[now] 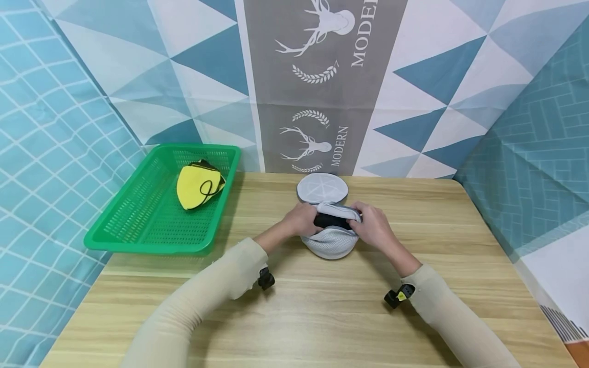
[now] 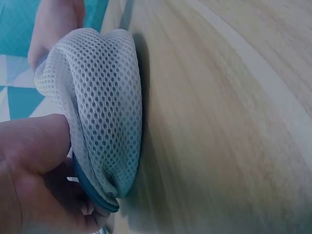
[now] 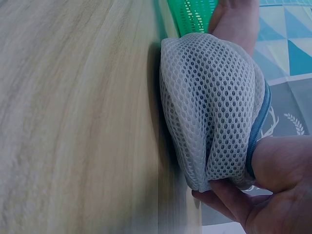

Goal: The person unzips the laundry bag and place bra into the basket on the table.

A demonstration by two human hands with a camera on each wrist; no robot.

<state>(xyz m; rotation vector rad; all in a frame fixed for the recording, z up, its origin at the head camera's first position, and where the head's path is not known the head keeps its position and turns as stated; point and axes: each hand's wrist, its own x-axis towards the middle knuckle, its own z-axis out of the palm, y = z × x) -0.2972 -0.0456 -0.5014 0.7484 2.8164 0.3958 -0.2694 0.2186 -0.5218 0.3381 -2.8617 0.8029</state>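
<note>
A grey-white mesh laundry bag (image 1: 331,243) with a blue-grey zip edge rests on the table, its mouth spread apart. Something black (image 1: 332,221) shows inside the mouth; its kind is hidden. My left hand (image 1: 301,220) grips the left side of the bag's rim, thumb over the mesh in the left wrist view. On the opposite side, my right hand (image 1: 371,225) holds the rim, with fingers beneath the mesh (image 3: 214,107) in the right wrist view. Just behind the bag lies a flat, round, pale panel (image 1: 322,188) with a dark edge.
To the left stands a green plastic basket (image 1: 158,249) with perforated walls. In it lies a yellow cloth item (image 1: 195,186) with black trim and a thin black cord. The wooden table (image 1: 313,317) meets a patterned backdrop (image 1: 299,92) at its rear edge.
</note>
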